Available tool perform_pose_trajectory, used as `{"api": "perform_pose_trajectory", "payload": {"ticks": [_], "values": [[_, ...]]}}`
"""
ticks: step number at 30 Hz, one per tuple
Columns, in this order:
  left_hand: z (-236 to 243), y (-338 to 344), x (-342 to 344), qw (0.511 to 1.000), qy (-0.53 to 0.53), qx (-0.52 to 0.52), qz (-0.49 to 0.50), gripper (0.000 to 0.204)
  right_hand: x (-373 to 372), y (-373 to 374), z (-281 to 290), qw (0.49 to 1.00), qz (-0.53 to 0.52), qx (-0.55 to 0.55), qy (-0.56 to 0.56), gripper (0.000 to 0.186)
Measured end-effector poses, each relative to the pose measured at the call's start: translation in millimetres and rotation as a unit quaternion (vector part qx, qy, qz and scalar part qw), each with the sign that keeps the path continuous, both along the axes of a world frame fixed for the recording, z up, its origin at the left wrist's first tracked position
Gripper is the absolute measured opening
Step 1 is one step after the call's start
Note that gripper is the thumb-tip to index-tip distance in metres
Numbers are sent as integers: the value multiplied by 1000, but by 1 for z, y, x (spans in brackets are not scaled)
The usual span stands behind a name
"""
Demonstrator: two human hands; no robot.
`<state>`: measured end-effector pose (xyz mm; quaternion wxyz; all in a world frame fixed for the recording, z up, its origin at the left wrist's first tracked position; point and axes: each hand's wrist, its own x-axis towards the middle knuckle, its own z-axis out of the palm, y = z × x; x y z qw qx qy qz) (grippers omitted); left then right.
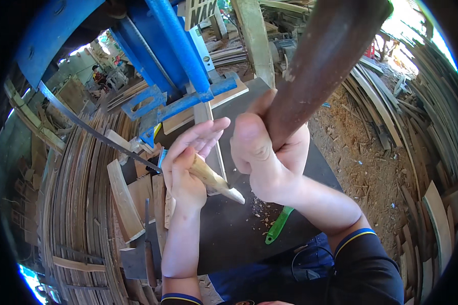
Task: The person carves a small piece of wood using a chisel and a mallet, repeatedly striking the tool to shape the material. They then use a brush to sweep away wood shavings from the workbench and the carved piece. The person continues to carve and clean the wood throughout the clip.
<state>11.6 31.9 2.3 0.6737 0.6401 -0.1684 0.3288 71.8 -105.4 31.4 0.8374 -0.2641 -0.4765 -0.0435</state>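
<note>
Stick (pixel 208 176) of pale wood, tapered toward a blunt tip: held aslant above the dark bench (pixel 219 254), its upper end pressed by the thumb of the left hand (pixel 184 183), its lower tip directed toward the front of the bench, left of the right forearm. Left grip: closed on the stick at the thumb, the other fingers stretched forward. Right hand (pixel 269 157): grip clenched around the lower end of a thick brown shaft (pixel 323 71), by which the upper right of the view is crossed; its far end cannot be told. Bench surface: scattered with wood chips (pixel 262 209) near the right forearm, by which a green handle (pixel 279 226) is partly covered. Pale strip (pixel 218 157) of wood: laid lengthwise beyond the stick. Blue machine (pixel 163 61): mounted beyond the hands, with a narrow metal blade (pixel 96 124) seen at its left. Curved block (pixel 123 201) of wood: placed left of the left forearm. Long boards (pixel 81 203): stacked at far left
</note>
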Motion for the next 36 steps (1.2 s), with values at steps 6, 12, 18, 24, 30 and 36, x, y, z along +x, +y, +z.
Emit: {"api": "perform_pose_trajectory", "payload": {"ticks": [6, 12, 18, 24, 30, 36], "values": [[4, -3, 2, 999, 1, 33, 34, 47, 3, -2, -1, 1000, -3, -31, 4, 13], [-1, -13, -3, 994, 25, 38, 104, 44, 8, 4, -7, 993, -75, -92, -11, 14], [3, -2, 1, 996, -3, 54, 73, 46, 3, -2, 3, 997, 21, -67, 40, 13], [12, -2, 1, 994, 47, 50, 89, 48, 11, 20, -21, 990, -86, -107, -39, 15], [8, -5, 6, 1000, -7, -10, 25, 46, 9, 8, -6, 996, -19, -83, 26, 17], [-5, 6, 11, 996, -77, 9, -33, 42, 10, 5, 5, 996, -40, -72, 23, 22]]}}
